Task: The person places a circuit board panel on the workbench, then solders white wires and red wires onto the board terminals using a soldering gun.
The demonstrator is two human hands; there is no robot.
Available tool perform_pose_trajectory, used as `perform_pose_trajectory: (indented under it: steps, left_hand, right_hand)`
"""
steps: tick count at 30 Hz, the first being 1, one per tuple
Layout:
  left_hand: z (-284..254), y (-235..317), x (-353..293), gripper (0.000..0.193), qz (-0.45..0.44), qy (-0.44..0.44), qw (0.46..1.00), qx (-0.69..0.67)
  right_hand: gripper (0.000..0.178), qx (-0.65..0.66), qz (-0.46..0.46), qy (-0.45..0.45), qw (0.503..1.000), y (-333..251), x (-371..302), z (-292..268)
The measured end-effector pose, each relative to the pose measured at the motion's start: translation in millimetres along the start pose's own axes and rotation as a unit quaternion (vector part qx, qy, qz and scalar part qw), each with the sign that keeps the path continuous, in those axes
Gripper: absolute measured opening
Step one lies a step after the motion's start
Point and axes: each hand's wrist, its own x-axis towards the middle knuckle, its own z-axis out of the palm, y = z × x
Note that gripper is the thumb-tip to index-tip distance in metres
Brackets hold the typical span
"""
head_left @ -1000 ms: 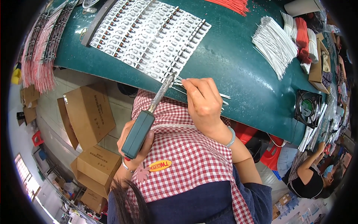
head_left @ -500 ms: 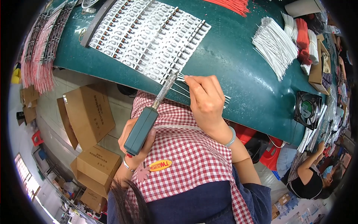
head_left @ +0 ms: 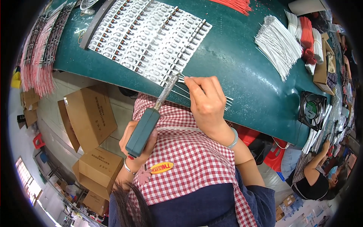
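Observation:
My left hand (head_left: 151, 142) is wrapped around the dark green handle of a soldering iron (head_left: 142, 132). Its tarnished metal tip reaches up to the near right corner of a white panel of small circuit boards (head_left: 151, 49), which carries rows of metal connectors and dark parts. Right beside that tip, my right hand (head_left: 208, 108) pinches thin white wires (head_left: 181, 93) between thumb and fingers. Their ends point at the panel's corner, and other ends stick out past the right side of the hand. Whether the tip touches a wire or the board is too small to tell.
A dark bar (head_left: 97, 24) lies along the panel's left edge. Finished-looking strips with pink wires (head_left: 38, 72) hang at far left. White wire bundles (head_left: 278, 47), red wires (head_left: 307, 34) and a black fan (head_left: 312, 110) are on the right. Cardboard boxes (head_left: 92, 117) stand below; a co-worker (head_left: 312, 179) sits right.
My right hand has shifted very slightly left with the wires, closer to the iron's tip. The iron stays nearly in place; the panel appears a touch further left.

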Motion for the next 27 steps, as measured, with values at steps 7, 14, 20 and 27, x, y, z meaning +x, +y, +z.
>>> perform_pose_trajectory:
  steps: [7,14,20,27]
  left_hand:
    - [-19,8,-1,0.023,-0.046,-0.057,0.997,0.027]
    - [-5,-7,-8,0.027,-0.014,-0.005,1.000,-0.018]
    - [-1,-7,-9,0.026,-0.041,0.006,0.998,-0.046]
    - [-1,2,2,0.025,-0.056,-0.021,0.998,-0.025]
  right_hand:
    - [0.028,0.000,-0.003,0.007,1.000,-1,1,0]
    - [0.026,0.031,0.017,0.014,0.999,-1,2,3]
    - [0.026,0.044,0.019,0.029,0.998,0,11,-8]
    - [0.026,0.018,0.013,0.021,1.000,6,9,-1]
